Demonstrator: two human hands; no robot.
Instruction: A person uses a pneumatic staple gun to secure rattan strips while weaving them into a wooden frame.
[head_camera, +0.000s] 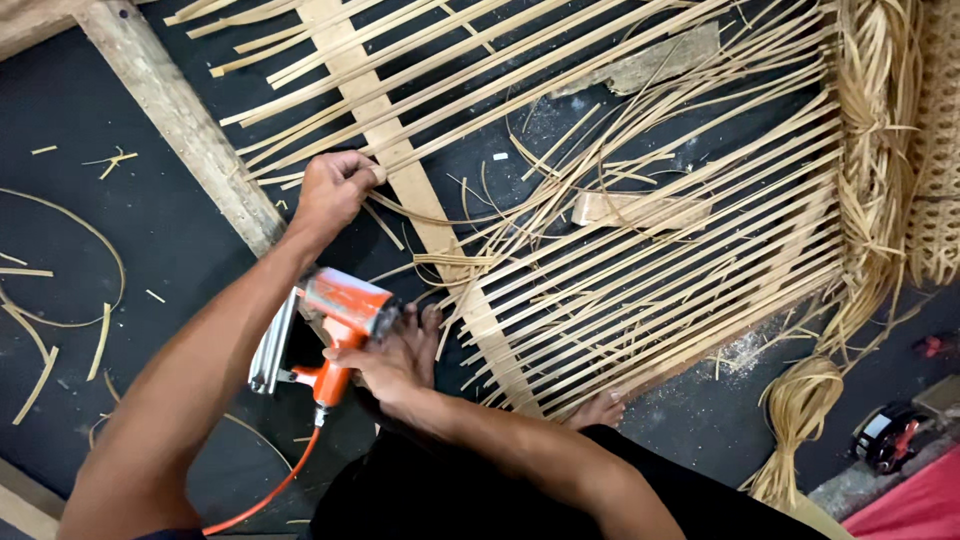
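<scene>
My left hand (335, 188) is closed on the ends of thin rattan strips (640, 230) where they cross a pale wooden slat (400, 160) of a frame. The strips run in rows across the frame to the right. My right hand (385, 362) grips an orange and silver pneumatic stapler (335, 318), held just below the left hand, near the slat's lower part. An orange hose (262, 500) leads from the tool toward the bottom edge. A bare foot (598, 410) rests at the frame's lower edge.
A rough wooden beam (180, 120) lies diagonally at the upper left on the dark floor (120, 240). Loose strip offcuts (60, 290) are scattered at the left. Bundles of rattan (880, 150) pile up at the right, with a coil (800, 410) below and a small tool (885, 435) at the lower right.
</scene>
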